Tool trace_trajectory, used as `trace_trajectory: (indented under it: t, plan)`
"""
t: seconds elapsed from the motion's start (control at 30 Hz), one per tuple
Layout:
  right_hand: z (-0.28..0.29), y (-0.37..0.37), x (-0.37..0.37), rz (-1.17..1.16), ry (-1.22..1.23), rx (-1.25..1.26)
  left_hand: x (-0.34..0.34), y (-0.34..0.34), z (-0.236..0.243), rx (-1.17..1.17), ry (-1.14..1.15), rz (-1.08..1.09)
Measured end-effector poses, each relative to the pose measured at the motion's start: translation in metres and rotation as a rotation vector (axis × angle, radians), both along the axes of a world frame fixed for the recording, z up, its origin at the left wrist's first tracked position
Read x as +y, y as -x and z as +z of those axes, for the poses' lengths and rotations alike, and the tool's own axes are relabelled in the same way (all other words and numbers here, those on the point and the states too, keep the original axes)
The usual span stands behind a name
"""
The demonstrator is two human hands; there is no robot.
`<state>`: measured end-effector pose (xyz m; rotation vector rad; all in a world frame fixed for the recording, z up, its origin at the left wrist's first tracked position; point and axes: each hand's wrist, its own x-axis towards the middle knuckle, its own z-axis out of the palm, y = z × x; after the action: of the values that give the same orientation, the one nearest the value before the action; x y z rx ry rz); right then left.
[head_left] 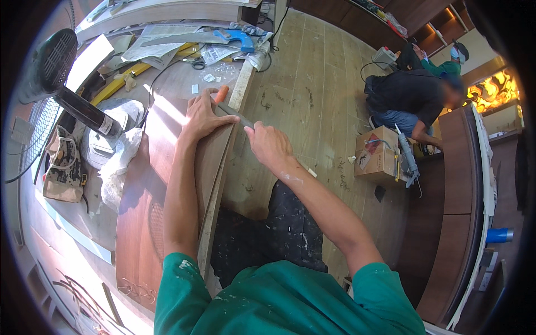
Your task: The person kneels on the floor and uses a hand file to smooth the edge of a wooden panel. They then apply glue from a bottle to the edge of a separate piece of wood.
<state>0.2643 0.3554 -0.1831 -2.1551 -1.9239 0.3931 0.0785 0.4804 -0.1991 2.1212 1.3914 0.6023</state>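
Near the upper middle of the frame, a grey bar [232, 112] slants over the end of a brown board [211, 159]. The right hand [269, 146] curls its fingers round the bar's lower end; the left hand [202, 116] pinches the upper end, thumb stretched along it, beside an orange handle [222, 94]. Whether handle and bar join is hidden. At upper left, a blue-handled saw [239, 39] lies over newspapers [159, 40] on the desk [181, 75]. A co-worker [410, 92] crouches at upper right, near a cardboard box [369, 159].

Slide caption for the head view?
Left hand and right hand hold a grey bar tool at the edge of a brown wooden panel.
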Motion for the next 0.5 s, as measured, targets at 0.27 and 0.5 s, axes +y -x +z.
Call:
trace_trajectory:
  t: [0.27, 0.5]
  plan:
    - [-0.004, 0.005, 0.007, 0.010, -0.020, -0.003, 0.004, 0.005, -0.009, -0.028, -0.021, 0.024]
    - [0.006, 0.003, 0.003, 0.014, 0.004, 0.003, 0.008, 0.006, -0.014, -0.056, -0.013, 0.009]
